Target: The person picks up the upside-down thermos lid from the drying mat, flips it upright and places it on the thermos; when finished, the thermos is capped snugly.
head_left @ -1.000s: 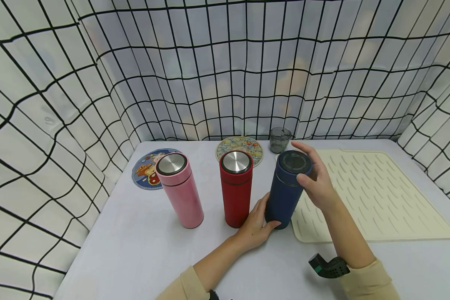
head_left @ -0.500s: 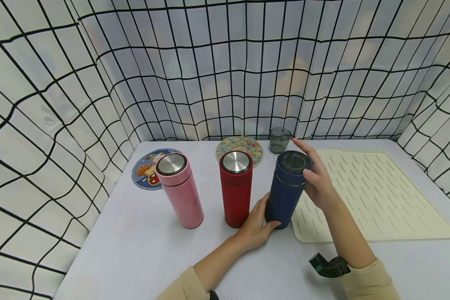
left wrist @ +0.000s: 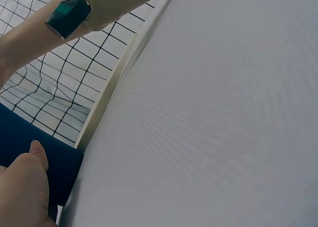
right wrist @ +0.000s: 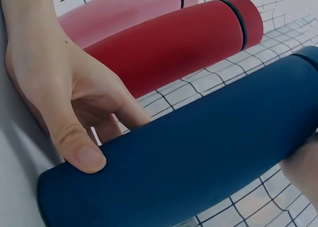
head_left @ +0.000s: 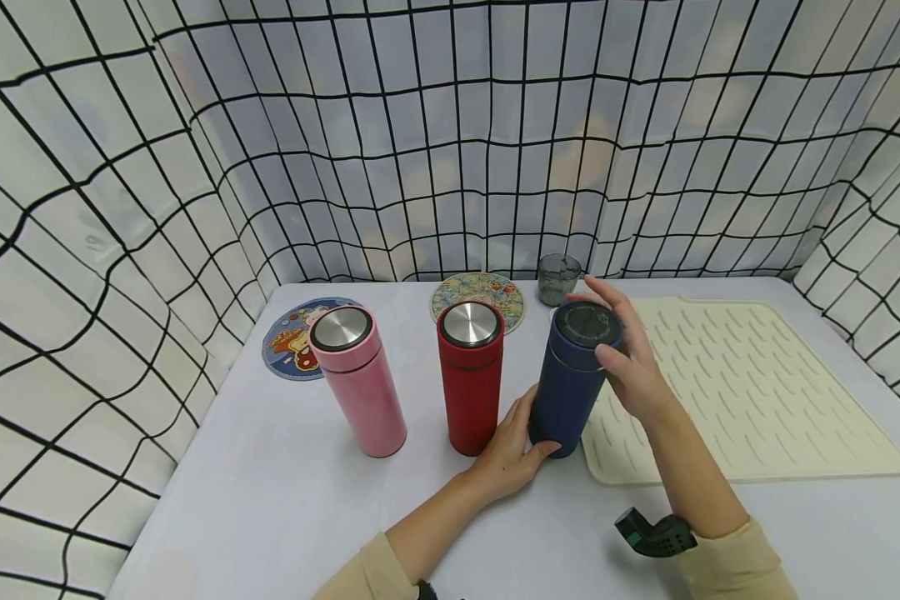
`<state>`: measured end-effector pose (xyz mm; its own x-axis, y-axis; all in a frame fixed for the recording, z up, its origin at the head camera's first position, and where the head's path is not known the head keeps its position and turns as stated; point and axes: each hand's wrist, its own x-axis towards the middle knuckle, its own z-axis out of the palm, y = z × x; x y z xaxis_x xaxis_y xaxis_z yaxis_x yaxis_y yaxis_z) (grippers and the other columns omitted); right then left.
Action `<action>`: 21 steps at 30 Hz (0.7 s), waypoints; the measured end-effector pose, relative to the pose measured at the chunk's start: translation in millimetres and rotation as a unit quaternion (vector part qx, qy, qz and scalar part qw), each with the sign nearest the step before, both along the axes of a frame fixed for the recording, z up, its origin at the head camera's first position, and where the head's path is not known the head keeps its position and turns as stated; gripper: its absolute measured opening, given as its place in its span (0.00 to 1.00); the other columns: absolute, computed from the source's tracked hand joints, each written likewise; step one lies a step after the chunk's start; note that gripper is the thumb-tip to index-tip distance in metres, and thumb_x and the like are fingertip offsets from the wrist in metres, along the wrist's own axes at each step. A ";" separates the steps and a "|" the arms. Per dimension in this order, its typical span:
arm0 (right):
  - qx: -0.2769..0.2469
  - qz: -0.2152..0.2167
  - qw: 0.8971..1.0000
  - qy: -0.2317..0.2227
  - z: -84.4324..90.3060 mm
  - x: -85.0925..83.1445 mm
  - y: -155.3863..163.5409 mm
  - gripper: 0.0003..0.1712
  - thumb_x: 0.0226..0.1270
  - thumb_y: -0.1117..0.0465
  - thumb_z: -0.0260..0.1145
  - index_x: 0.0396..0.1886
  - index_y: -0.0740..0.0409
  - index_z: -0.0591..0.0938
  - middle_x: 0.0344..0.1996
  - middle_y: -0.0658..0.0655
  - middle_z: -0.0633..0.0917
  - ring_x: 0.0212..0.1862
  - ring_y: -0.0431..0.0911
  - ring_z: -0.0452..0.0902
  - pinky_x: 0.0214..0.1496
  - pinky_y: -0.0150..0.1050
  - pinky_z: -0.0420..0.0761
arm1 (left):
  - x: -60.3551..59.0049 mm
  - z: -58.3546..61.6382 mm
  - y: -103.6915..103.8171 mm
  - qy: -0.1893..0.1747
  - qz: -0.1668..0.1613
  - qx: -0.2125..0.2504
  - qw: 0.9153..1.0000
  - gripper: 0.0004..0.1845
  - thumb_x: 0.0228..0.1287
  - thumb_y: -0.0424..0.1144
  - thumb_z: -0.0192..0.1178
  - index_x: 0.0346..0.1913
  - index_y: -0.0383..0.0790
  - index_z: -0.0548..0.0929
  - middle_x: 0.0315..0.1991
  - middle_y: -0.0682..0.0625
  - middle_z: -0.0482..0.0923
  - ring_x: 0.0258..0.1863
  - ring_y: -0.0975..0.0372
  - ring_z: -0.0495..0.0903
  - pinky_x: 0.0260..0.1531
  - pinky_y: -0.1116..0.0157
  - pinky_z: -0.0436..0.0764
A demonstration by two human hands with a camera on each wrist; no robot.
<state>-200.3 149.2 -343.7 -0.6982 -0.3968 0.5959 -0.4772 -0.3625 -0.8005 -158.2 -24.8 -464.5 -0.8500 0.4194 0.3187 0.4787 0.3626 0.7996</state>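
Note:
A dark blue thermos bottle [head_left: 566,400] stands upright on the white table in the head view. Low on its body, my left hand [head_left: 508,458] grips it, the thumb across the front near the base. The right wrist view shows that thumb pressed on the blue wall, with fingers reaching behind. Up at the top, my right hand [head_left: 636,375] holds the dark lid [head_left: 588,323], thumb on the near side and fingers round the far side. Parts of those fingers are hidden behind the lid. Just left of my left hand stands a red thermos bottle [head_left: 471,392].
A pink thermos bottle [head_left: 363,387] stands farther left. Behind are a blue patterned round mat [head_left: 285,346], a yellowish round mat [head_left: 480,287] and a grey glass [head_left: 558,279]. A cream ridged mat [head_left: 757,392] lies right. Black netting surrounds the table's back and sides.
My right thumb slid right along the lid's edge, then came back left, and a finger shows again behind the lid. My left hand and the bottles stay in place.

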 end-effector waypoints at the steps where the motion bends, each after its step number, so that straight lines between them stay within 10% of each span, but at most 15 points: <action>1: -0.004 0.015 1.000 -0.005 0.4 -0.2 0.7 0.40 0.63 0.50 0.59 0.70 0.54 0.54 0.59 0.59 0.68 0.56 0.47 0.70 0.53 0.39 0.72 | 0.0 0.1 0.1 0.000 0.000 -0.001 1.000 0.41 0.60 0.38 0.60 0.70 0.41 0.46 0.63 0.43 0.60 0.64 0.57 0.61 0.61 0.59 0.62; 8: -0.037 0.094 0.994 -0.035 2.0 -0.5 5.3 0.34 0.66 0.59 0.44 0.71 0.56 0.46 0.55 0.56 0.75 0.61 0.49 0.66 0.59 0.42 0.68 | -0.8 -0.9 0.4 0.003 0.000 -0.003 1.000 0.41 0.60 0.38 0.60 0.70 0.41 0.47 0.64 0.43 0.59 0.64 0.56 0.61 0.61 0.59 0.62; 21: -0.048 0.032 0.998 0.025 -4.7 -4.4 -0.5 0.36 0.62 0.53 0.62 0.67 0.55 0.59 0.56 0.59 0.65 0.55 0.47 0.67 0.52 0.38 0.73 | -1.1 -1.4 0.0 0.002 -0.002 0.002 1.000 0.41 0.60 0.38 0.60 0.70 0.41 0.47 0.64 0.43 0.59 0.64 0.57 0.61 0.61 0.58 0.62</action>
<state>-204.7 148.7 -348.5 -0.6409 -0.3795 0.6673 -0.4897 -0.4674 -0.7361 -159.3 -24.7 -465.9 -0.8472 0.4212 0.3238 0.4833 0.3578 0.7990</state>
